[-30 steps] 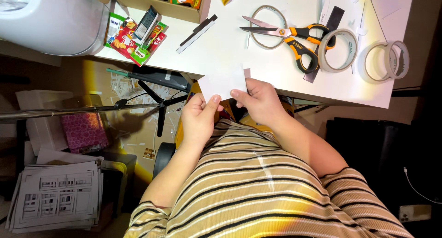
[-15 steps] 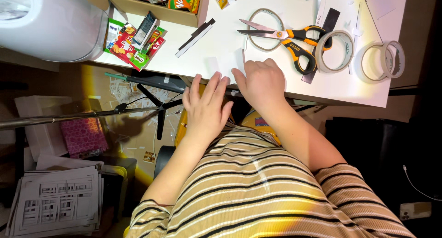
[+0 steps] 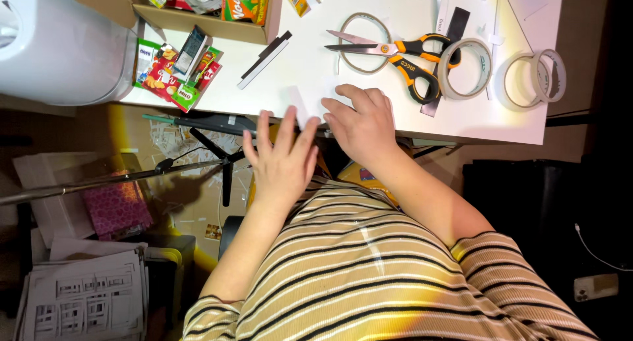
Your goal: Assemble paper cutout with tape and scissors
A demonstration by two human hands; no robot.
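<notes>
A white surface (image 3: 310, 71) is seen from above. The left hand (image 3: 282, 162) is held flat at its near edge, fingers (image 3: 287, 127) spread, their tips laid against a small piece of white paper (image 3: 300, 107). The right hand (image 3: 359, 120) is pressed palm-down just beside it, fingers loosely together, nothing gripped. Orange-handled scissors (image 3: 395, 54) and tape rolls (image 3: 465, 67) are placed further back.

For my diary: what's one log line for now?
left hand: flat at table edge | right hand: pressing white paper | scissors: untouched
</notes>
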